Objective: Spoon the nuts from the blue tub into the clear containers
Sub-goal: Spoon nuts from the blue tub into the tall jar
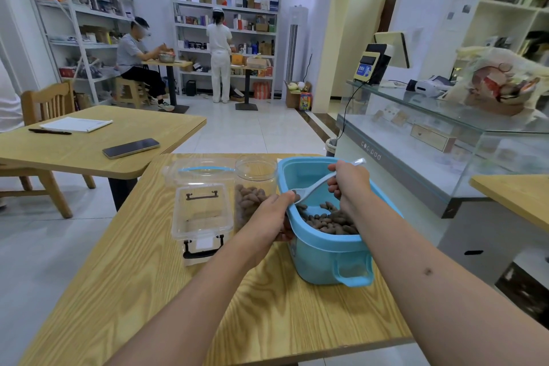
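A blue tub (pixel 326 258) stands on the wooden table, tilted toward me, with brown nuts (pixel 326 221) heaped at its near side. My left hand (pixel 271 217) grips the tub's left rim. My right hand (pixel 349 178) holds a pale plastic spoon (pixel 312 189) by the handle, its bowl near the tub's left rim above the nuts. Left of the tub stands a clear round jar (pixel 255 187), partly filled with nuts. Further left sits a clear rectangular container (pixel 202 211) with black latches, and it looks empty.
The wooden table (pixel 142 291) ends close behind the containers. Another table at left carries a phone (pixel 130 148), a pen and papers. A glass counter (pixel 445 140) stands to the right. Two people are at the far shelves.
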